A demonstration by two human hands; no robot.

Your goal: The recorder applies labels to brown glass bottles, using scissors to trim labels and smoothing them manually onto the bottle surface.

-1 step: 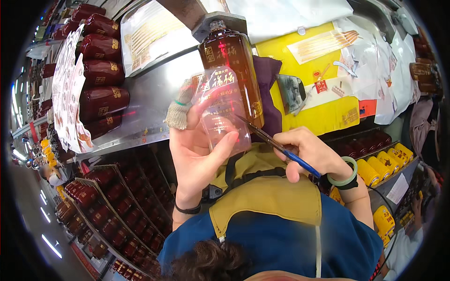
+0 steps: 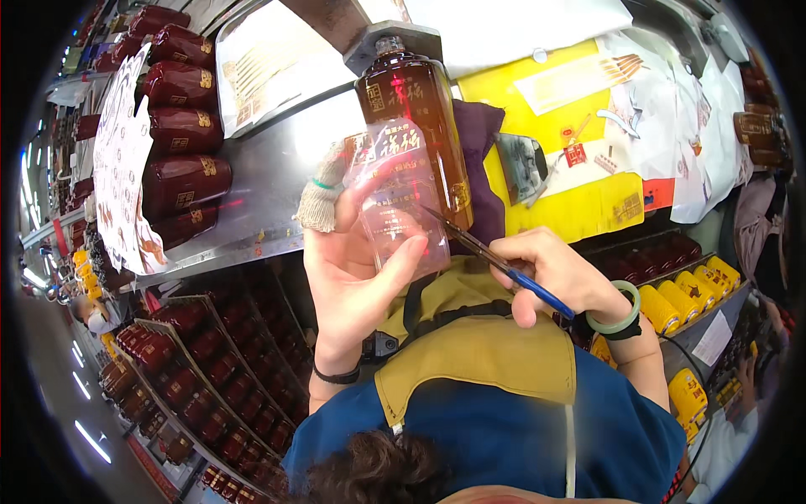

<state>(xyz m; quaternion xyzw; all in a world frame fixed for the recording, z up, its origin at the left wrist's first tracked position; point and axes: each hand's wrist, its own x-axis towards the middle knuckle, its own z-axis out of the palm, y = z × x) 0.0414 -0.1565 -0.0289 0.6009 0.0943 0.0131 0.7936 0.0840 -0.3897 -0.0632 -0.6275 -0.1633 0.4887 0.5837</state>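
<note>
The left hand (image 2: 348, 277) holds a clear printed film (image 2: 399, 220) by thumb and fingers, long axis about 11 to 5 o'clock. The right hand (image 2: 550, 269) grips scissors (image 2: 487, 254) pointing to 10 o'clock; their tips overlap the film's 3 o'clock edge, contact I cannot tell.

I've got passage over the metal bench (image 2: 273, 176), between red bottles (image 2: 186, 181) and left hand (image 2: 348, 277). Straight ahead I'm blocked: amber bottle (image 2: 416, 97), metal block (image 2: 364, 52) at its neck. Blue-handled tool (image 2: 477, 249) juts in from right.
</note>
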